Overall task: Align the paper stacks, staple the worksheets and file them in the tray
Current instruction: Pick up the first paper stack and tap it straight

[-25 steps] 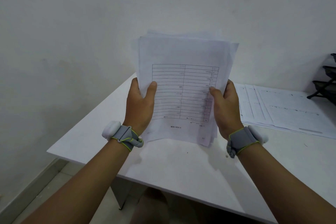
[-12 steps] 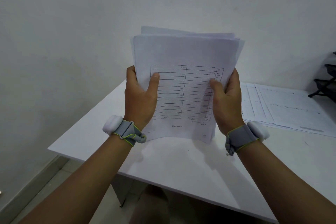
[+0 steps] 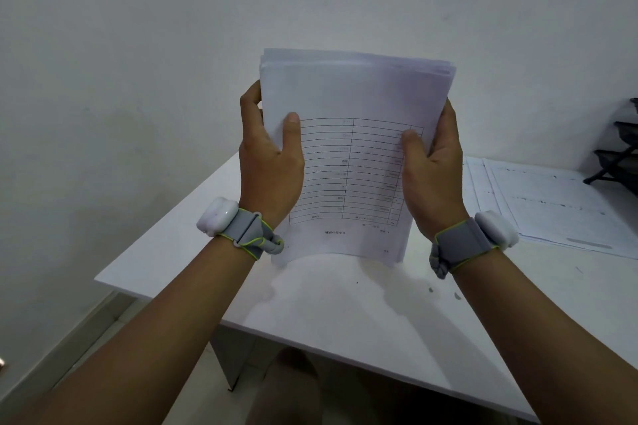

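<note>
Left hand [image 3: 271, 162] gripping the left edge of the worksheet stack [image 3: 348, 155], thumb across the front page. Stack held upright above the white surface [image 3: 345, 314], bottom edge apparently just clear of it, top edges nearly flush, so alignment looks close to done. Right hand [image 3: 431, 169] clamping the right edge, thumb on the printed table. More worksheets [image 3: 552, 203] lying flat on the surface further right, not yet squared. Stapling and filing apparently still ahead. No stapler in view; black tray rack [image 3: 618, 148] cut off at frame edge; print too small to read.
</note>
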Motion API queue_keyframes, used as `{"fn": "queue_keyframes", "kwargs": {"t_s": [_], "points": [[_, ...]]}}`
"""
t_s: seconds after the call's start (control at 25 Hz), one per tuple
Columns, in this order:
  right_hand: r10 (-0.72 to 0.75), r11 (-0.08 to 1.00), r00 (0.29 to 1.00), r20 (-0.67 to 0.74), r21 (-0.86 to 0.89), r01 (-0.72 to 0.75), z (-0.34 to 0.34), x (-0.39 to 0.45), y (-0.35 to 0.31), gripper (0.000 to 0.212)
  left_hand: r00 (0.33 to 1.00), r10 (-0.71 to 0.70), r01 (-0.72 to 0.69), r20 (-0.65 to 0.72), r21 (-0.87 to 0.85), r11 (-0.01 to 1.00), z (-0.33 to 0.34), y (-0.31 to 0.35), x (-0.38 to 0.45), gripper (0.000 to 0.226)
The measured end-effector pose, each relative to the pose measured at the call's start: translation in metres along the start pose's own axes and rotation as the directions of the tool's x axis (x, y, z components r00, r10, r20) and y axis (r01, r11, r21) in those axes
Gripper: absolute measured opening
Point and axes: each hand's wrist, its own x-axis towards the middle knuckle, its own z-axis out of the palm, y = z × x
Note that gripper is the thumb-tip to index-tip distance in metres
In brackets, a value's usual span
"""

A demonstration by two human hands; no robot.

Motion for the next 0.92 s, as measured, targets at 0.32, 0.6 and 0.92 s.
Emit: {"fn": "queue_keyframes", "kwargs": {"t_s": [0.32, 0.6, 0.92], "points": [[0.257, 0.964, 0.964, 0.066, 0.059, -0.261, -0.009, -0.030, 0.040, 0.023, 0.968, -0.251, 0.251, 0.018, 0.008, 0.968, -0.010, -0.041, -0.031, 0.022], [0.440, 0.894, 0.885, 0.154, 0.010, -0.447, -0.009, -0.069, 0.076, 0.029, 0.868, -0.478, 0.478, 0.133, 0.037, 0.878, -0.009, -0.074, -0.080, 0.015], [0.427, 0.897, 0.895, 0.128, 0.063, -0.437, -0.003, -0.071, 0.074, 0.030, 0.881, -0.463, 0.470, 0.095, -0.072, 0.880, -0.016, -0.073, -0.079, 0.015]]}}
